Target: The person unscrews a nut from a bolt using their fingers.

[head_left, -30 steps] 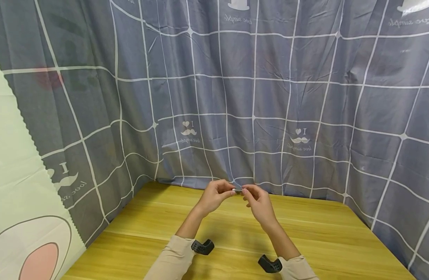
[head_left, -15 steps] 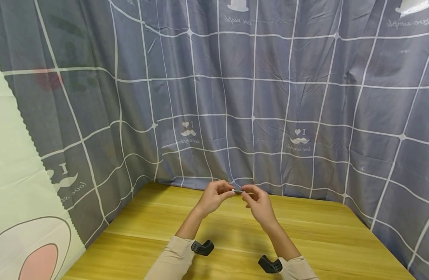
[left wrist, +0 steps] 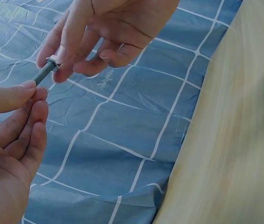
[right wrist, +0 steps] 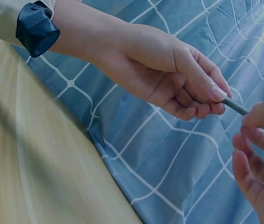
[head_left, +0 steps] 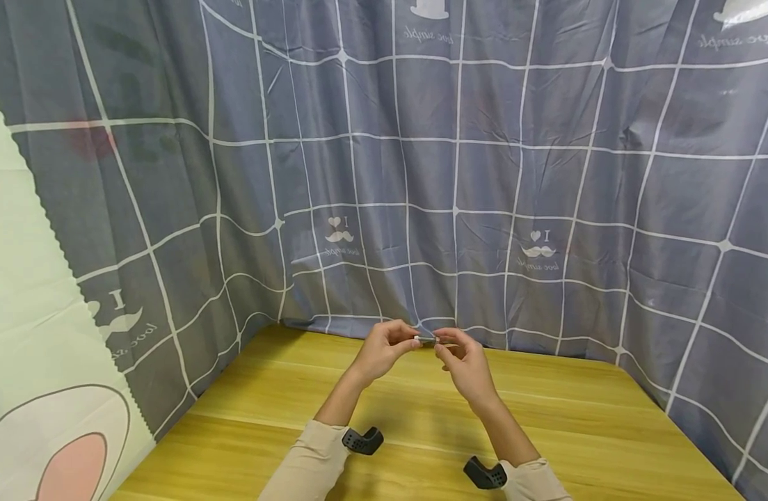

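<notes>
A short threaded bolt [left wrist: 42, 74] is held up between the two hands, above the far part of the table. My left hand [head_left: 381, 355] pinches one end between thumb and fingertips, covering that end in the left wrist view. At the other end sits a small metal nut [left wrist: 52, 64], which my right hand [head_left: 467, 365] pinches between thumb and forefinger. The right hand's other fingers are loosely bent and hold nothing. Seen from the right wrist, bare thread shows between the left thumb and the right fingertips.
Beneath the hands lies a wood-grain table [head_left: 284, 410]. A grey gridded curtain [head_left: 484, 174] hangs behind it and along its sides, with a pale green cloth [head_left: 27, 278] at the left. Each sleeve cuff has a black wrist camera, such as the left one [head_left: 363, 442].
The right fingertips have shifted slightly at the bolt's right end, and the nut now shows there. The left hand keeps its grip almost in place.
</notes>
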Available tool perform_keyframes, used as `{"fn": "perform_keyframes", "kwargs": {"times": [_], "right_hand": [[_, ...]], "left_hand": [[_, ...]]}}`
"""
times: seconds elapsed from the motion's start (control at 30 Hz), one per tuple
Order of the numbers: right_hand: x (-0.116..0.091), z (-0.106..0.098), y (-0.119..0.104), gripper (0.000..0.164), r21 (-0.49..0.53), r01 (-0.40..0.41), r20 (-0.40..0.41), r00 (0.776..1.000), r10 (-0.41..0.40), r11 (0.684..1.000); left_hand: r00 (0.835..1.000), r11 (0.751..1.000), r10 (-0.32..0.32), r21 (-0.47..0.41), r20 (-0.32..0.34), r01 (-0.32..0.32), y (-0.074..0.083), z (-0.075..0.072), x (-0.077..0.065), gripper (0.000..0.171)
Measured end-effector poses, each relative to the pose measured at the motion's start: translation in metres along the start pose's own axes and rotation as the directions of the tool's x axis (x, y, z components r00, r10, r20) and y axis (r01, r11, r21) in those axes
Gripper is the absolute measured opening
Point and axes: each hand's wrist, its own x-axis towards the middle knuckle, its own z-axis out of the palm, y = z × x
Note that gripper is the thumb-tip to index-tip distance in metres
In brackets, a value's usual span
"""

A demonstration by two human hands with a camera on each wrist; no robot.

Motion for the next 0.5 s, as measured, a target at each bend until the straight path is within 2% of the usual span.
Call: {"fn": "perform_keyframes", "kwargs": {"times": [0.13, 0.33, 0.5], "right_hand": [[-0.0003, -0.0005, -0.0012, 0.031, 0.013, -0.012, 0.002, 1.000, 0.012, 1.000], [0.0007, -0.0003, -0.0004, 0.014, -0.018, -0.001, -0.037, 0.999, 0.000, 1.000], [0.0008, -0.0007, -0.0009, 0.025, 0.002, 0.019, -0.019, 1.000, -0.019, 1.000]], "left_hand": [[1.000, 1.000, 0.006, 0.007, -0.001, -0.006, 0.0007, 0.0001, -0.0002, 0.013], [1.000, 1.000, 0.002, 0.012, 0.002, -0.002, 0.0005, 0.0001, -0.0003, 0.013], [1.000, 1.000, 0.001, 0.011, -0.001, -0.001, 0.0009, -0.0001, 0.0003, 0.013]]}}
